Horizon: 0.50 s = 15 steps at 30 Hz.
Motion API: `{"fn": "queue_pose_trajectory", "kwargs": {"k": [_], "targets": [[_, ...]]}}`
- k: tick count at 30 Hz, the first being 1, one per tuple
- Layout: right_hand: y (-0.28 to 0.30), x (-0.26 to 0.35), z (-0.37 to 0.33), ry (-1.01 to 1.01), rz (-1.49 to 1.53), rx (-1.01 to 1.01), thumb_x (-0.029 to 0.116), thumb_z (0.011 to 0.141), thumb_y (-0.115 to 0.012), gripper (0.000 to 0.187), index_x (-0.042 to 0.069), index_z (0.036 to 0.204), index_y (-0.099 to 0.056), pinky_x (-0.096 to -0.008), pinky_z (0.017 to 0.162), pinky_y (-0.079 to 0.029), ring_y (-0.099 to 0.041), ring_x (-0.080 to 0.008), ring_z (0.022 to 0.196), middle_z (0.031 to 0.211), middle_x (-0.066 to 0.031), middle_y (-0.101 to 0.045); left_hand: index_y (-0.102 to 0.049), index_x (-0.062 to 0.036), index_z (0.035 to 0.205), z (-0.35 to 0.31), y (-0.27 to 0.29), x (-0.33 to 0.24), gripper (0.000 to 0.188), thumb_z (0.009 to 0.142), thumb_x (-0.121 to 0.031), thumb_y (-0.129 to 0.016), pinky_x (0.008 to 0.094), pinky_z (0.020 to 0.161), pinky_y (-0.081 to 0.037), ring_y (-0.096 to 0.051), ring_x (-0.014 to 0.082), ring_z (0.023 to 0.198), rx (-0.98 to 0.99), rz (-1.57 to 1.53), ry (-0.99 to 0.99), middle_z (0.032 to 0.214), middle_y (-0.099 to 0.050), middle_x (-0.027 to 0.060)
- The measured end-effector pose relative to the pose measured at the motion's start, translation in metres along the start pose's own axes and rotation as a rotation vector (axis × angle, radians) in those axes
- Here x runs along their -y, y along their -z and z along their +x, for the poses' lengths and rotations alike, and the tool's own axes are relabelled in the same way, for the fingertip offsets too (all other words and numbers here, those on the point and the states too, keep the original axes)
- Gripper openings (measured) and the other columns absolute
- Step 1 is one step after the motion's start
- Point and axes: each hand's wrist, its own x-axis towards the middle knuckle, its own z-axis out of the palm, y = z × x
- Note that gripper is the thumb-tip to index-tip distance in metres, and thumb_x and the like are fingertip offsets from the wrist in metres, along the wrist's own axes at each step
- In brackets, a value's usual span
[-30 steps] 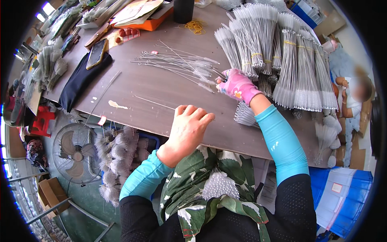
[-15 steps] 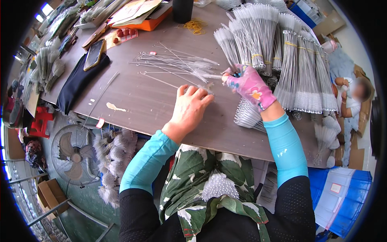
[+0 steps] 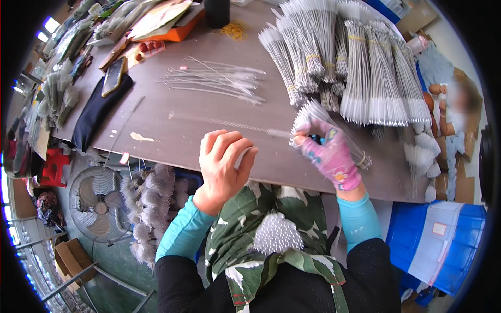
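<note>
Wire brushes (image 3: 222,81) lie in a loose pile mid-surface (image 3: 180,146), head view, beyond your two hands, bristle ends mostly to the right. One more brush (image 3: 248,127), motion-blurred, stretches between the pile and you; its bristle end meets your right fingertips, exact grip too smeared to call. Your right hand (image 3: 330,154), in a pink flowered glove, is curled round a small dark tool (image 3: 317,139), just over a short bundle (image 3: 360,155) lying on the surface. Your left hand (image 3: 224,154), bare, has its fingers bent and close together, thumb near them; palm side hidden, so can't tell if it pinches anything. Big banded bundles (image 3: 360,73) fill the right rear, past your right hand. Far left: phone (image 3: 113,77) on dark cloth (image 3: 96,120). Back edge: yellow rubber bands (image 3: 233,30) beside a black cup (image 3: 216,13). Floor fan (image 3: 99,206) lower left, blue crate (image 3: 462,248) lower right.
</note>
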Motion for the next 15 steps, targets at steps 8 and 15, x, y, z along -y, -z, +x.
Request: {"fn": "queue_pose_trajectory", "kwargs": {"k": [8,15], "targets": [[-0.02,-0.013,-0.049,-0.043,0.042,0.142,0.003,0.082,-0.065,0.011,0.0,0.092,-0.063,-0.021,0.067,-0.046,-0.055,-0.0057,0.078,0.083,0.0,-0.062,-0.062,-0.0036,0.098,-0.038,-0.008,-0.054,0.013,0.088,-0.011,-0.057,0.0285,0.056,-0.044,-0.056,0.0162,0.06,0.327,-0.473,0.507,0.074,-0.06,0.006],[-0.014,-0.014,-0.072,-0.29,0.302,0.146,0.019,0.085,-0.063,0.02,0.002,0.097,-0.064,-0.0177,0.046,-0.035,-0.051,-0.0057,0.057,0.078,-0.0017,-0.062,-0.057,0.0,0.101,-0.054,-0.004,-0.074,0.015,0.093,-0.011,-0.053,0.0198,0.062,-0.042,-0.05,0.0052,0.067,0.357,-0.928,0.856,0.074,-0.057,-0.0001]]}}
